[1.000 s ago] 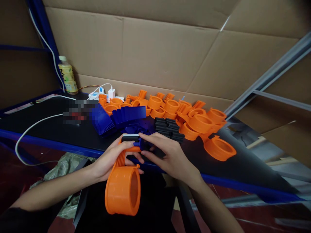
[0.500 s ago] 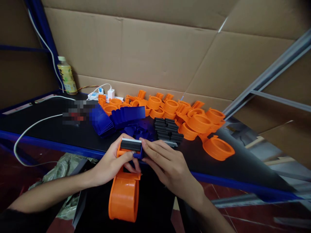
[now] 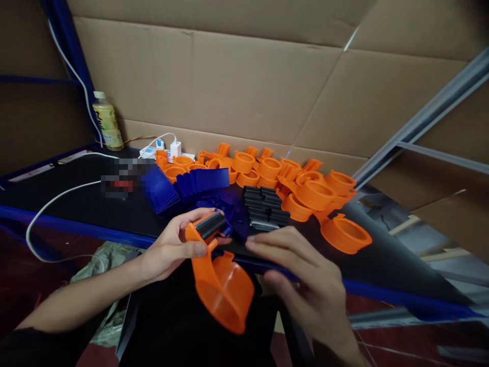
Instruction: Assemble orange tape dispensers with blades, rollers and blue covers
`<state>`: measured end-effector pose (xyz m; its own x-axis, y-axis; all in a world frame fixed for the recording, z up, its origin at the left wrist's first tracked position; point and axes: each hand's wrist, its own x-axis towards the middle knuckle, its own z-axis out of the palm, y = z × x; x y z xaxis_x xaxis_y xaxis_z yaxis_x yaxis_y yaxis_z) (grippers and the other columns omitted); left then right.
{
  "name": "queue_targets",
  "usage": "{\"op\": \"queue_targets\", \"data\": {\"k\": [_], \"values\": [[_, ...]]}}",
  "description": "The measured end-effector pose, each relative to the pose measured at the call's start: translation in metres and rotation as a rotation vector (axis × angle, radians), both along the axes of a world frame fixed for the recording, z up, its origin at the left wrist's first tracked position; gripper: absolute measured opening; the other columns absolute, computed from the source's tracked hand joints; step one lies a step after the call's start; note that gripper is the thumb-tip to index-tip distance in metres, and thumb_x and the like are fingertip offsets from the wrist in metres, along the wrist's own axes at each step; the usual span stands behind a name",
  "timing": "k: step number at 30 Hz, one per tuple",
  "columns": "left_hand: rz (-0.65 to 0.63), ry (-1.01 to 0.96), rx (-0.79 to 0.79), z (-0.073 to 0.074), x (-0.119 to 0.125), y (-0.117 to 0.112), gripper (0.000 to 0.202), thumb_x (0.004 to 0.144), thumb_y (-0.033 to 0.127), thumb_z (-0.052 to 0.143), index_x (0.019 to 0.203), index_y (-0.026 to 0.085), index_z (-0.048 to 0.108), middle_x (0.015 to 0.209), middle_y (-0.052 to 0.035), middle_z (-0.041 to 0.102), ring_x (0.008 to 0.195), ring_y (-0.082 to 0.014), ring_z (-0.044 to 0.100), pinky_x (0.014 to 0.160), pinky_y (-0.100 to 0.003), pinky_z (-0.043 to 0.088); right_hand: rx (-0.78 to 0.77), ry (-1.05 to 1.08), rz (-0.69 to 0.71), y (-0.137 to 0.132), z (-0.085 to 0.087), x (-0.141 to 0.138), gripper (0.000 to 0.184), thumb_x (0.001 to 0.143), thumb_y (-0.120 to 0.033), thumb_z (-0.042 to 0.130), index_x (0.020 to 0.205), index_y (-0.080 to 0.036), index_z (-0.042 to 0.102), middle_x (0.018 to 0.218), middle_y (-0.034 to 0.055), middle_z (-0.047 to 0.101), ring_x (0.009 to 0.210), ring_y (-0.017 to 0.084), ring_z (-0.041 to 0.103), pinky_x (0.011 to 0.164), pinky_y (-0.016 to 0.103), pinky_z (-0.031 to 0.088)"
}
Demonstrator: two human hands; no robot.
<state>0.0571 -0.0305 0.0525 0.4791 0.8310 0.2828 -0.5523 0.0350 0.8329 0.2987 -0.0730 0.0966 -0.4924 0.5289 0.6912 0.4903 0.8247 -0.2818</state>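
Observation:
My left hand [image 3: 171, 250] grips an orange plastic tape dispenser [image 3: 221, 288] by its neck, near the black toothed blade block [image 3: 211, 225] at its top. The dispenser's round drum hangs tilted down and to the right, below the table edge. My right hand [image 3: 305, 280] hovers just right of it with fingers spread and loosely curled, holding nothing. A small blue part [image 3: 225, 230] sits by the blade block.
On the black table [image 3: 76, 204] lie a heap of orange dispenser bodies [image 3: 313, 193], stacked blue plates [image 3: 183, 186], black blocks [image 3: 265, 206], a white power strip with cable [image 3: 160, 149] and a drink bottle [image 3: 108, 121]. Cardboard walls stand behind. A metal rail [image 3: 428, 120] slants at right.
My right hand has let go of the dispenser's head and drawn back to the right. My left hand has tilted the dispenser so its drum swings rightward.

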Motion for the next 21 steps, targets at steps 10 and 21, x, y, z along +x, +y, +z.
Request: {"op": "queue_targets", "data": {"k": [10,21], "values": [[0.089,-0.019,0.037,-0.002,-0.002,0.000,0.064,0.076,0.048,0.080,0.131,0.022,0.061,0.125,-0.0125,0.067,0.119,-0.0354,0.063,0.103,-0.049,0.048,-0.065,0.084,0.014,0.000,-0.007,-0.028,0.016,0.087,-0.014,0.071,0.102,-0.021,0.073,0.099,0.0034,0.076,0.091,0.018,0.067,0.080,0.031,0.056],[-0.069,-0.304,-0.293,0.002,0.003,0.005,0.044,0.097,0.045,0.049,0.119,0.013,0.070,0.114,-0.0149,0.075,0.099,-0.0288,0.072,0.102,-0.049,0.050,-0.427,-0.096,0.073,0.069,0.028,-0.026,0.045,0.103,-0.040,0.046,0.075,-0.017,0.072,0.073,0.0019,0.074,0.066,0.014,0.068,0.067,0.025,0.053]]}}
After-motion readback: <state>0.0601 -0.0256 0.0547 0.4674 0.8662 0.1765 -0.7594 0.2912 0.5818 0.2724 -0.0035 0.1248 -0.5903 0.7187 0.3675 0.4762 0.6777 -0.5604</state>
